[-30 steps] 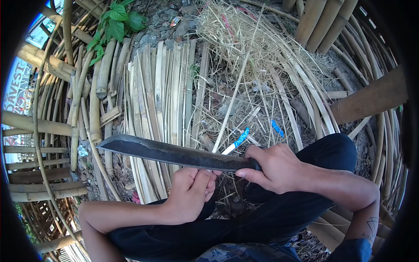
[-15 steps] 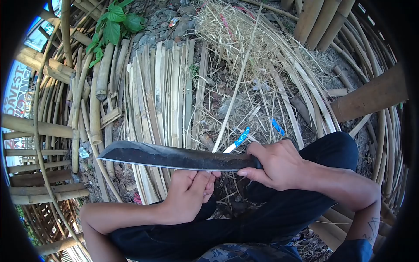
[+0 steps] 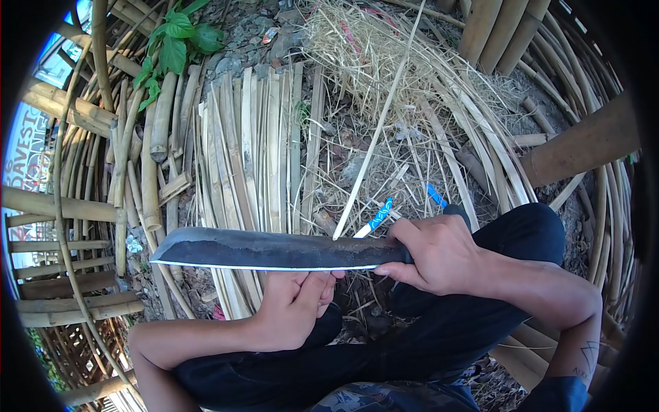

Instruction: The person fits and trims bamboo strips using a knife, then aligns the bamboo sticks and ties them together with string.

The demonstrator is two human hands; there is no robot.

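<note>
My right hand (image 3: 441, 257) grips the handle of a long dark machete (image 3: 274, 251), its blade lying level and pointing left with the bright edge toward me. My left hand (image 3: 298, 305) is closed just under the blade, pinching the near end of a thin bamboo strip (image 3: 377, 130) that runs up and away over the straw. The blade sits against that strip near my fingers. Both forearms rest over my dark trousers (image 3: 439, 329).
A row of flat split bamboo slats (image 3: 254, 151) lies on the ground ahead. Dry straw and shavings (image 3: 384, 62) pile up beyond. Round bamboo poles (image 3: 62, 206) and curved strips ring the spot. A green plant (image 3: 175, 38) grows at the upper left.
The machete has tilted from a slant to level, its tip dropping slightly and the bright edge turning more into sight. Both hands keep their grips.
</note>
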